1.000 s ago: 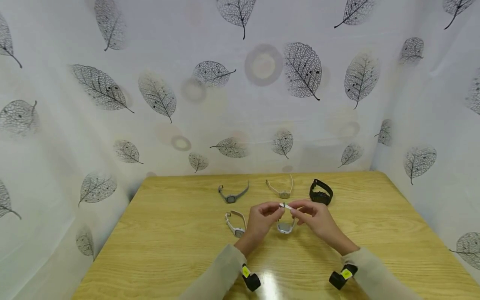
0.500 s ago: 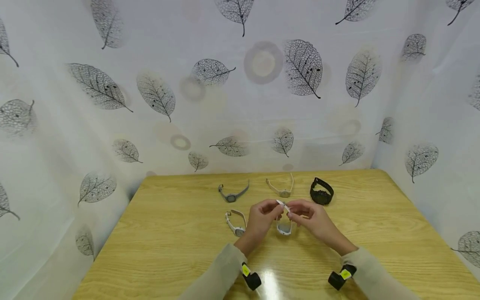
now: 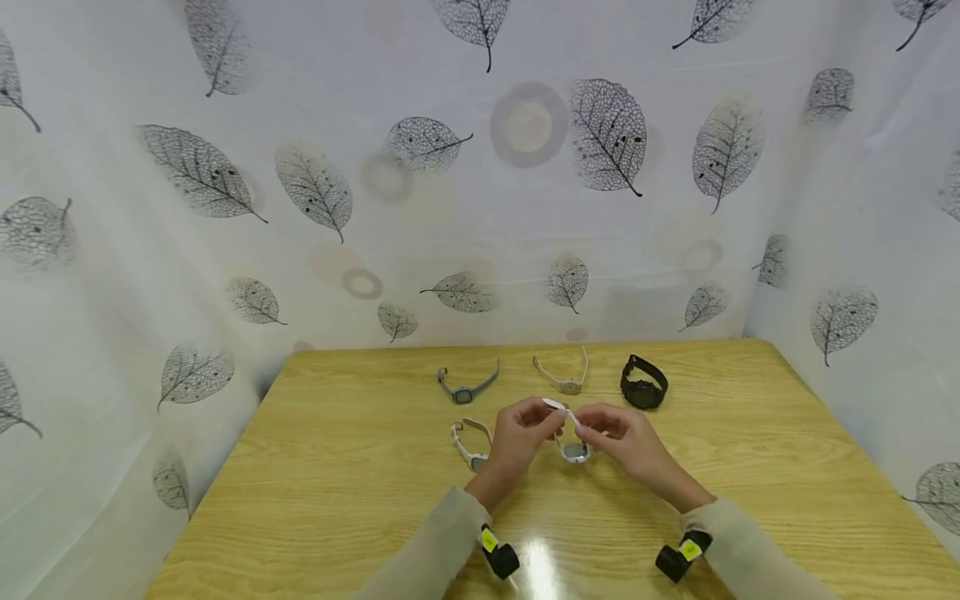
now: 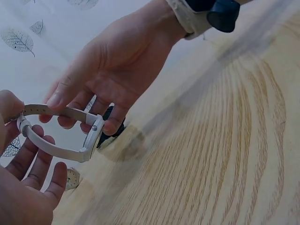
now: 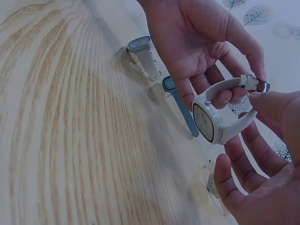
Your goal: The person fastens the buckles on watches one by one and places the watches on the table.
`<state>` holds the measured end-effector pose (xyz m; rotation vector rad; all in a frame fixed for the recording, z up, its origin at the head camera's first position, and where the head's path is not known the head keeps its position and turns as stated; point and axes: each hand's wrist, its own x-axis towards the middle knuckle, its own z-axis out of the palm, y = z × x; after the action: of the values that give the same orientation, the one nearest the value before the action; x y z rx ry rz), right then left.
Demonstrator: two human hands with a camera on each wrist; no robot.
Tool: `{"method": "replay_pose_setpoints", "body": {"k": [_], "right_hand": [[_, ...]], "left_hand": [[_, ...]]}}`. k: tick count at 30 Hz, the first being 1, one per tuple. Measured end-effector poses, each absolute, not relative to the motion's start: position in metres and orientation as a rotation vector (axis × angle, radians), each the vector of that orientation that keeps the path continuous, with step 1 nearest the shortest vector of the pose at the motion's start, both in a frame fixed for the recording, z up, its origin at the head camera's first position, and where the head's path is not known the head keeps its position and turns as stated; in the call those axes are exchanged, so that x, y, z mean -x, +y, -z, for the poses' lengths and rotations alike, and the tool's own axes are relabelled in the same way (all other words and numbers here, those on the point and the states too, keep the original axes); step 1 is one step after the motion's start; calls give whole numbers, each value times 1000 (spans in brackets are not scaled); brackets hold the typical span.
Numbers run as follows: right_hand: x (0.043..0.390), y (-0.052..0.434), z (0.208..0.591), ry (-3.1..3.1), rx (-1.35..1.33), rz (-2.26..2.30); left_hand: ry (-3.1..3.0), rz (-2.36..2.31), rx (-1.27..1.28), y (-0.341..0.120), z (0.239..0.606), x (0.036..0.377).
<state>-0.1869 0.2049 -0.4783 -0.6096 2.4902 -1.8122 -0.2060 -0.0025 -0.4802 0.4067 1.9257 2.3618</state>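
Note:
Both hands hold a white wristwatch (image 3: 576,452) above the table, its face hanging below the strap. In the right wrist view the watch (image 5: 206,123) shows its white case and rounded face, with the strap bent into a loop. My left hand (image 3: 517,437) pinches the strap by the metal buckle (image 5: 264,86). From the other side, my right hand (image 3: 628,440) pinches the strap between thumb and fingers. The left wrist view shows the strap's inner side with small holes (image 4: 51,109), the right thumb lying over it.
On the wooden table (image 3: 337,483) lie another white watch (image 3: 474,458) left of the hands, a grey-blue watch (image 3: 463,395) behind it, a thin pale watch (image 3: 568,387) at the back and a black watch (image 3: 643,392) back right. A leaf-patterned curtain (image 3: 480,208) surrounds the table.
The strap end at the left thumb has swung to the left and now shows longer. The watch face has shifted slightly. Both hands stay almost in place.

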Motion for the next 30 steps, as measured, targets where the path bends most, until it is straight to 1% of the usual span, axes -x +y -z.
{"method": "replay_pose_setpoints", "body": {"k": [11, 22, 26, 30], "right_hand": [[186, 205, 483, 2458, 607, 1871], [184, 198, 482, 2550, 503, 1873], [184, 200, 482, 2484, 509, 1902], [188, 207, 473, 2458, 547, 1919]], "left_hand": [[1920, -2380, -362, -3, 482, 208], [2034, -2246, -406, 1, 485, 200], [2078, -2237, -421, 2, 483, 199], [2142, -2219, -471, 5, 480, 199]]}}
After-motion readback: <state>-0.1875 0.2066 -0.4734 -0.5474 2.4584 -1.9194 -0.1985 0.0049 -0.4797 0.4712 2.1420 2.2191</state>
